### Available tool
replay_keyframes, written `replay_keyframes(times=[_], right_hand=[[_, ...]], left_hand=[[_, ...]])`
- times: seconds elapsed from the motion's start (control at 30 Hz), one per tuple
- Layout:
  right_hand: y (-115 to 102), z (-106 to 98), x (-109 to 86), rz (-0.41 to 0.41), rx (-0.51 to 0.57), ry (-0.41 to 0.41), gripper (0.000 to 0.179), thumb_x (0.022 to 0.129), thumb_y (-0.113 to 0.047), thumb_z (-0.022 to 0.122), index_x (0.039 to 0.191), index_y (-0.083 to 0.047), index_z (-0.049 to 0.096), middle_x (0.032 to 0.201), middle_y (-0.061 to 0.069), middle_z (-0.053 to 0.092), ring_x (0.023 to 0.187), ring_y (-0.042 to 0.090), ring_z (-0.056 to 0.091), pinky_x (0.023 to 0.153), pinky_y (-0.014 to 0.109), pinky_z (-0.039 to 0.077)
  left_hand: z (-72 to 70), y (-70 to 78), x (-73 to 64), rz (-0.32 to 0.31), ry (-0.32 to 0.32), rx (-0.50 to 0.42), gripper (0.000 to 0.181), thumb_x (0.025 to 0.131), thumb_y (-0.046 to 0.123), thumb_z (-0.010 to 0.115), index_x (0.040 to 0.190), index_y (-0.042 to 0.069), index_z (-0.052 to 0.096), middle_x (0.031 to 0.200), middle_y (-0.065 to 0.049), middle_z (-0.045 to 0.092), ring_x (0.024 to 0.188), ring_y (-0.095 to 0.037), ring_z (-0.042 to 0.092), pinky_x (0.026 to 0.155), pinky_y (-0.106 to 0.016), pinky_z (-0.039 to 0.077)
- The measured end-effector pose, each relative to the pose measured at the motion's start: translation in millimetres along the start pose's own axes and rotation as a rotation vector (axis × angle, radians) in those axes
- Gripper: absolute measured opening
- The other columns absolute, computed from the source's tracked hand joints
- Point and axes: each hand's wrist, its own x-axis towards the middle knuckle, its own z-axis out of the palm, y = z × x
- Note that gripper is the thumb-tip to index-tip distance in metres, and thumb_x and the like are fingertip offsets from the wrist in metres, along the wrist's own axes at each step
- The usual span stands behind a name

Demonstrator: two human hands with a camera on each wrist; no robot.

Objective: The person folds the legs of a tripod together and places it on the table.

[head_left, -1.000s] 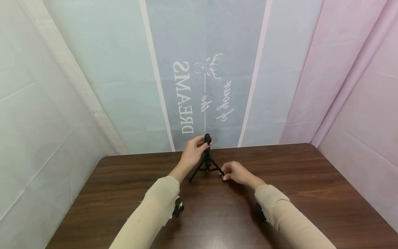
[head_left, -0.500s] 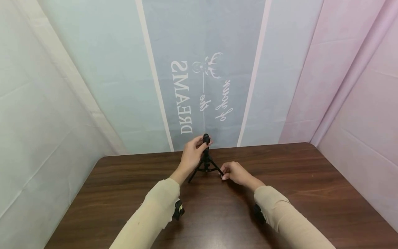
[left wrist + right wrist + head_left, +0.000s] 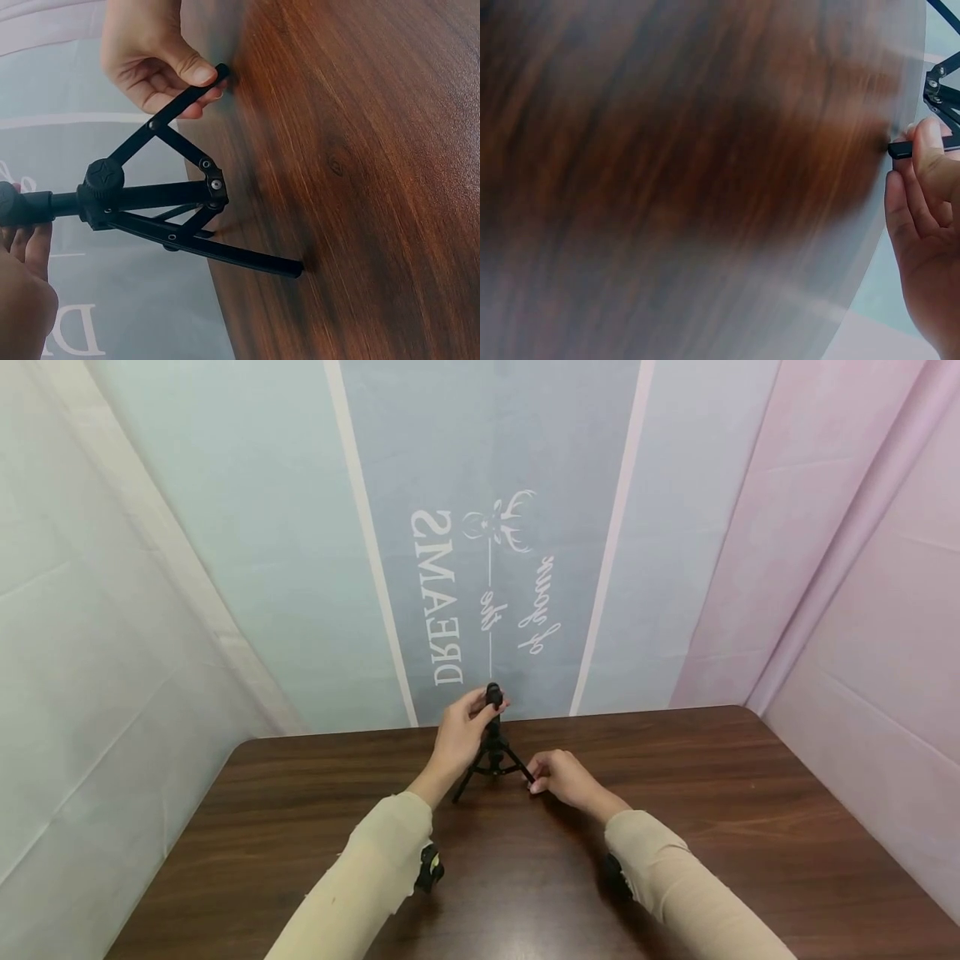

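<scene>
A small black tripod [image 3: 495, 745] stands upright near the back of the table, its legs spread. My left hand [image 3: 459, 733] grips its upper part, thumb in front and fingers behind. Down at the right leg, my right hand [image 3: 564, 778] pinches the leg's lower end between thumb and fingers. In the left wrist view, the tripod [image 3: 150, 199] shows its hinged braces and a round knob at the leg joint; the right hand [image 3: 154, 56] holds one leg near its tip. The right wrist view shows the right hand [image 3: 930, 202] with the leg tip [image 3: 901, 150] poking out past the thumb.
The dark wood-grain table [image 3: 517, 877] has rounded back corners. Behind it hangs a pale fabric backdrop [image 3: 495, 460] with mirrored lettering, and fabric walls [image 3: 97, 610] rise on both sides. Black wrist cameras sit below both sleeves.
Both hands keep their hold on the tripod. Tripod and hands appear slightly further left in the head view, and the backdrop has shifted a little left with them.
</scene>
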Motion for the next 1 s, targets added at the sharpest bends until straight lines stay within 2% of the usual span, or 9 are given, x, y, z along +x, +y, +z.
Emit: replay_keyframes(times=[0.33,0.5,0.7,1.0], right_hand=[[-4.4,5.9,3.5,0.037,-0.021,0.045,0.009,0.080,0.001,0.078,0.084,-0.005,0.073,0.074,-0.004,0.068,0.072,0.008,0.061,0.073,0.033,0.053],[-7.0,5.6,4.7,0.058,-0.022,0.050,0.009,0.080,0.001,0.079,0.083,-0.005,0.073,0.073,-0.004,0.068,0.071,0.008,0.060,0.071,0.032,0.051],[-6.9,4.9,5.0,0.057,-0.033,0.050,0.009,0.078,0.000,0.080,0.082,-0.005,0.073,0.072,-0.004,0.067,0.070,0.008,0.059,0.070,0.030,0.050],[-6.2,5.6,3.8,0.038,-0.041,0.055,0.010,0.079,0.000,0.080,0.084,-0.005,0.073,0.074,-0.004,0.068,0.072,0.009,0.062,0.074,0.035,0.053]], left_hand=[[-1.2,0.0,-0.5,-0.003,0.020,-0.015,0.029,0.102,0.019,0.059,0.129,0.013,0.065,0.116,0.001,0.071,0.112,-0.010,0.064,0.099,-0.038,0.049],[-2.0,0.0,-0.4,-0.006,0.019,-0.012,0.028,0.102,0.018,0.058,0.129,0.013,0.065,0.117,0.001,0.071,0.113,-0.012,0.064,0.098,-0.040,0.050],[-2.0,-1.5,0.6,-0.009,0.015,-0.021,0.028,0.102,0.018,0.058,0.129,0.014,0.065,0.117,0.001,0.071,0.114,-0.012,0.064,0.099,-0.040,0.049],[-1.1,-4.2,1.1,0.000,0.008,-0.048,0.030,0.102,0.018,0.058,0.131,0.011,0.063,0.118,-0.002,0.071,0.114,-0.013,0.064,0.102,-0.041,0.046]])
